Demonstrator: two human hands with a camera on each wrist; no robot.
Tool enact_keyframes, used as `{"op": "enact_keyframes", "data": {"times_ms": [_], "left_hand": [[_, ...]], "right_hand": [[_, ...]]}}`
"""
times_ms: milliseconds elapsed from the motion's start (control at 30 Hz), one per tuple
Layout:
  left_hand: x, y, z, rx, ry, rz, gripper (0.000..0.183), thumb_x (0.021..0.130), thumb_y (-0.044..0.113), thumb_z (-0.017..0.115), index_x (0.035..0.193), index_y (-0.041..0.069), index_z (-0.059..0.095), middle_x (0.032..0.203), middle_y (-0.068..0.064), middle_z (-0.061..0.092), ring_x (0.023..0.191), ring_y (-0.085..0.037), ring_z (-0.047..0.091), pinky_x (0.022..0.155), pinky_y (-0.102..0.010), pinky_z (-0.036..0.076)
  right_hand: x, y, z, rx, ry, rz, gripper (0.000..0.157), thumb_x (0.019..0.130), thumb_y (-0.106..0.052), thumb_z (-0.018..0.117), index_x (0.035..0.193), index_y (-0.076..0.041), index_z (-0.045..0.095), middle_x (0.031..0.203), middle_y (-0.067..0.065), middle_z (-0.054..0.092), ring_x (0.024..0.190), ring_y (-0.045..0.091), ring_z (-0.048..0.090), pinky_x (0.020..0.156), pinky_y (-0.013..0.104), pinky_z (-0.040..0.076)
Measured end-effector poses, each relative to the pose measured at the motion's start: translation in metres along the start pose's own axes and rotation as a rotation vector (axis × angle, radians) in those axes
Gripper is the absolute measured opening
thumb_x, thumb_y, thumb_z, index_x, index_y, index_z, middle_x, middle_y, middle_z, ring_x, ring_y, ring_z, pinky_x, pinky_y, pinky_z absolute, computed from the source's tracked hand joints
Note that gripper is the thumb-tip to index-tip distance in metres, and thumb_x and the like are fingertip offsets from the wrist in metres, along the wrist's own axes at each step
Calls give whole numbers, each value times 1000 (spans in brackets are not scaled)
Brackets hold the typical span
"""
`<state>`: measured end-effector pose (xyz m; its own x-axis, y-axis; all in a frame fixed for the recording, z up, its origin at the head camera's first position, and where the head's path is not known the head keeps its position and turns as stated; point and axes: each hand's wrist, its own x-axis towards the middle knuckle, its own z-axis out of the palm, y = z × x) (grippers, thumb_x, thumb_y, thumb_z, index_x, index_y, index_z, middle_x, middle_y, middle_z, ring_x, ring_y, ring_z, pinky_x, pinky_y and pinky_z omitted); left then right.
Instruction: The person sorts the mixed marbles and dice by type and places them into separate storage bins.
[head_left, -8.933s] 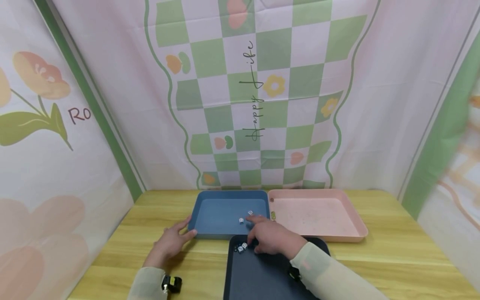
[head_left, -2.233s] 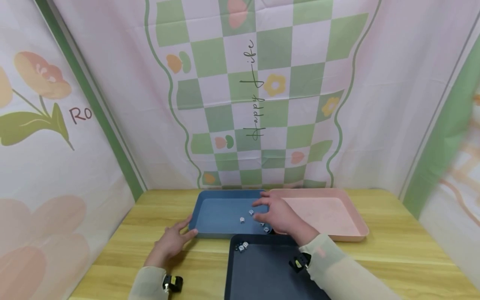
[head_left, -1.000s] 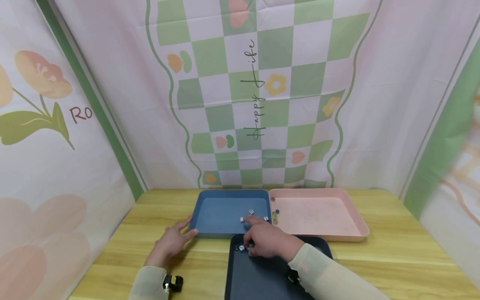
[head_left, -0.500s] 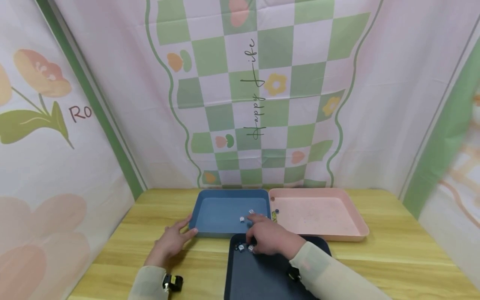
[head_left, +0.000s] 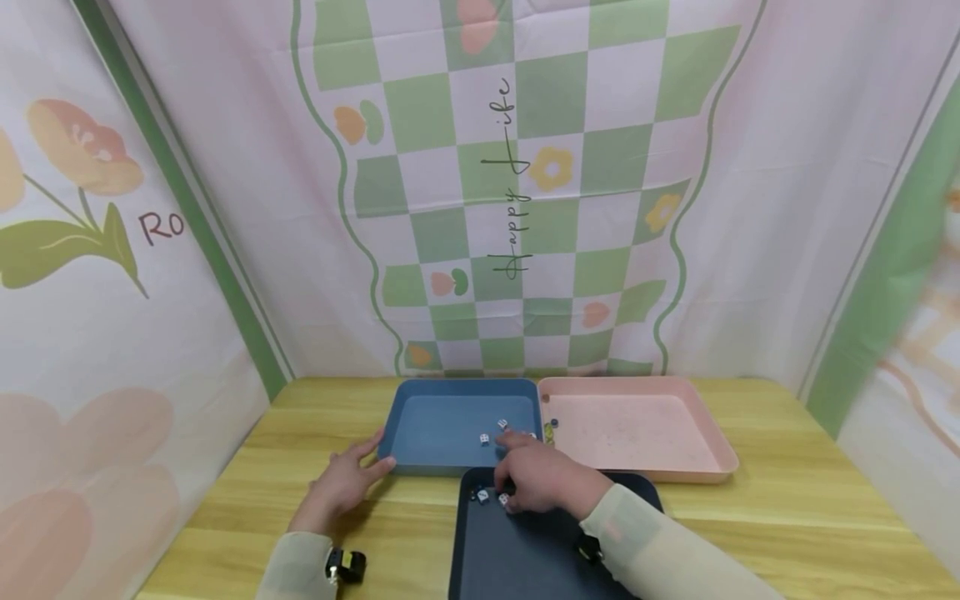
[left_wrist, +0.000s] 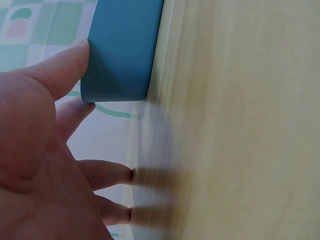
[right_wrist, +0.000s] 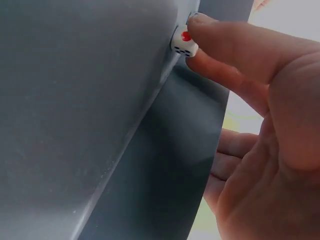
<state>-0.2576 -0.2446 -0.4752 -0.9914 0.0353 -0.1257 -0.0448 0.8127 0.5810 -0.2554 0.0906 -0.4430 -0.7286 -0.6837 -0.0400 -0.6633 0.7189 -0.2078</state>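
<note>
In the head view my right hand [head_left: 540, 475] reaches over the far edge of the dark tray [head_left: 517, 550]. Its thumb and index finger pinch a white die [right_wrist: 184, 44] with a red pip, close against the tray wall in the right wrist view. Another white die [head_left: 482, 496] and small dark pieces [head_left: 473, 494] lie left of those fingers in the corner. My left hand [head_left: 342, 486] rests at the near left corner of the blue tray [head_left: 427, 433]. The left wrist view shows its thumb and index finger touching that corner, the other fingers spread and fairly straight.
Inside the blue tray lie white dice [head_left: 483, 439], one partly behind my right hand. Abutting it on the right, the pink tray [head_left: 637, 429] holds yellow pieces [head_left: 549, 433], a blue piece [head_left: 554, 422] and a brown piece [head_left: 546, 398] along its left side. A patterned curtain stands behind the wooden table [head_left: 810, 508].
My right hand has come back from between the far trays to the dark tray and drawn one die slightly right. A blue piece in the pink tray is new since the oldest frame. Left hand unmoved.
</note>
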Motion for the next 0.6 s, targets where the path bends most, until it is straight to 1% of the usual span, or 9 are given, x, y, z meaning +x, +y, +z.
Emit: {"op": "enact_keyframes", "data": {"times_ms": [167,400,600], "left_hand": [[1,-1,1,1,1,2,70,96,63,51,157,35,32,157,-22,29,136,-63,5,89,-87,-3],[1,-2,1,-20,3,5,71,95,64,52,157,34,33,157,-22,30,136,-64,4,88,-87,-5],[1,-2,1,-27,6,5,70,96,63,52,156,35,33,157,-21,31,137,-63,3,88,-87,-6]], "right_hand": [[0,1,0,-6,-1,-22,11,83,-26,81,77,-28,72,149,18,45,142,38,33,112,51,32],[1,1,1,-1,-9,-33,10,81,-25,83,79,-27,73,147,17,47,141,38,34,112,51,32],[2,1,1,10,-18,-25,11,82,-24,82,79,-28,73,149,17,45,142,38,33,112,52,32]]}}
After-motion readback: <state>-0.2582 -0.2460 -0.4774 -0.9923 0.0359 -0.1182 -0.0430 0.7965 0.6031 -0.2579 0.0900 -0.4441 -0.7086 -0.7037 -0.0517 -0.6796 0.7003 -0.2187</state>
